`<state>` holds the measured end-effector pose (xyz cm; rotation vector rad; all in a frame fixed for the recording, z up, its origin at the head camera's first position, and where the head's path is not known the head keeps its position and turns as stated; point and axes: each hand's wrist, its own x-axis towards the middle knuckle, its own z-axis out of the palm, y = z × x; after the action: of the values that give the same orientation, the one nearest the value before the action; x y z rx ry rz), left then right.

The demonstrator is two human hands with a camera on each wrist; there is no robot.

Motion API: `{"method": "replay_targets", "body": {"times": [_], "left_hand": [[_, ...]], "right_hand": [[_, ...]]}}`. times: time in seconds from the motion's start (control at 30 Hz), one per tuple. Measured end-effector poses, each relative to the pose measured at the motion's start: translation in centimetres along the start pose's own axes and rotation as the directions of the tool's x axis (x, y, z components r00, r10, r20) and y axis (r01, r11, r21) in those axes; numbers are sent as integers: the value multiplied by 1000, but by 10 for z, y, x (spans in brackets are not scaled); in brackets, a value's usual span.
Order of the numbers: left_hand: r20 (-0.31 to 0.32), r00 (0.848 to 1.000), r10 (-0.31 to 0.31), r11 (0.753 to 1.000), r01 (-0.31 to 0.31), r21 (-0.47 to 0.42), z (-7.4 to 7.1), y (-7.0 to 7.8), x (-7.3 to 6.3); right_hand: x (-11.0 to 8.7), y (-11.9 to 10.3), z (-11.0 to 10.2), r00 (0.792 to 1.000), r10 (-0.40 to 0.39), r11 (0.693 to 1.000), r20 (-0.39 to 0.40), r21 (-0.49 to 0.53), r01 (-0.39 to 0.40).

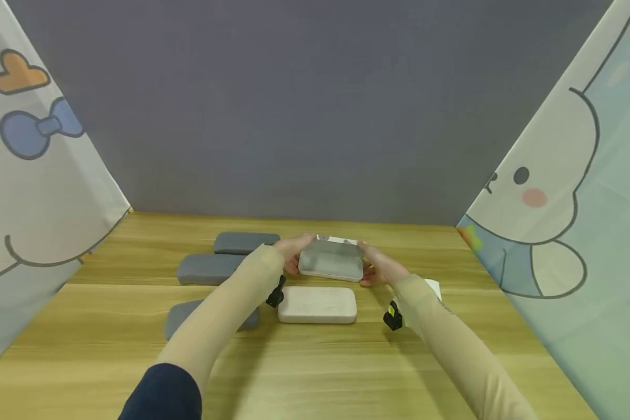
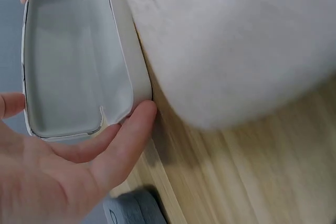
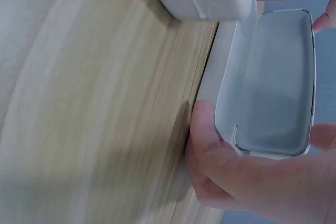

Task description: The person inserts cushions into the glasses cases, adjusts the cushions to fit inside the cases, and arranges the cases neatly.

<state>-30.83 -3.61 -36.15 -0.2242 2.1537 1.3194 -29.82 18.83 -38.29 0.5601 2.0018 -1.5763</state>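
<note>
An open white glasses case [image 1: 332, 267] with a smooth grey lining rests on the table, its lid raised at the back. At its left end my left hand [image 1: 293, 252] grips it, thumb on the lid's edge and fingers along the base, as the left wrist view shows. My right hand [image 1: 382, 266] holds the opposite end likewise, with the thumb at the lid's rim and fingers low on the side. In both wrist views the lined inside of the case [image 2: 58, 66] holds nothing. Just in front lies a closed white glasses case [image 1: 317, 305].
Three closed blue-grey glasses cases lie at the left: a far one [image 1: 247, 242], a middle one [image 1: 207, 269] and a near one [image 1: 181, 317], partly behind my left forearm. A white piece [image 1: 433, 287] shows beside my right wrist. A grey panel [image 1: 304, 116] stands behind the table.
</note>
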Motion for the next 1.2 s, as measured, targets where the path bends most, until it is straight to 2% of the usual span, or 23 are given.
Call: {"method": "replay_targets", "body": {"times": [0.1, 0.27, 0.43, 0.53, 0.63, 0.73, 0.8, 0.9, 0.97, 1.03, 1.1, 1.2], "left_hand": [[21, 1000, 9, 1000, -9, 29, -4, -5, 0], [42, 999, -12, 999, 10, 49, -11, -13, -2], [84, 996, -1, 999, -4, 54, -13, -12, -6], [90, 996, 21, 997, -28, 78, -11, -9, -9], [68, 996, 49, 994, -55, 92, -9, -6, -12], [22, 995, 102, 986, -104, 132, -6, -2, -11], [-37, 988, 151, 973, -142, 181, -4, 2, -11], [-156, 955, 254, 934, -201, 295, 2, 12, -13], [-241, 916, 320, 904, -219, 367, 7, 21, -16], [-303, 871, 386, 862, -224, 455, 14, 30, -18], [-334, 839, 430, 827, -217, 518, 21, 38, -19], [-319, 813, 486, 779, -238, 580, 32, 50, -20]], "right_hand": [[16, 5, -2, 1000, 0, 1000, 0, -10, 0], [45, 12, -3, 1000, 7, 1000, 9, -29, -7], [57, 15, -4, 1000, 9, 999, -4, -39, -9], [49, 16, -7, 1000, 0, 999, -5, -46, 0], [29, 13, -7, 1000, -5, 999, -12, -43, 5], [1, 5, -9, 999, -32, 997, -16, -64, 31], [-19, -1, -12, 998, -61, 993, -12, -103, 60], [-43, -9, -21, 992, -122, 976, -19, -185, 117], [-54, -12, -27, 987, -158, 958, -30, -249, 146], [-62, -14, -32, 982, -182, 944, -43, -289, 162], [-69, -14, -38, 978, -204, 930, -45, -320, 179], [-81, -9, -46, 972, -231, 912, -48, -358, 200]]}}
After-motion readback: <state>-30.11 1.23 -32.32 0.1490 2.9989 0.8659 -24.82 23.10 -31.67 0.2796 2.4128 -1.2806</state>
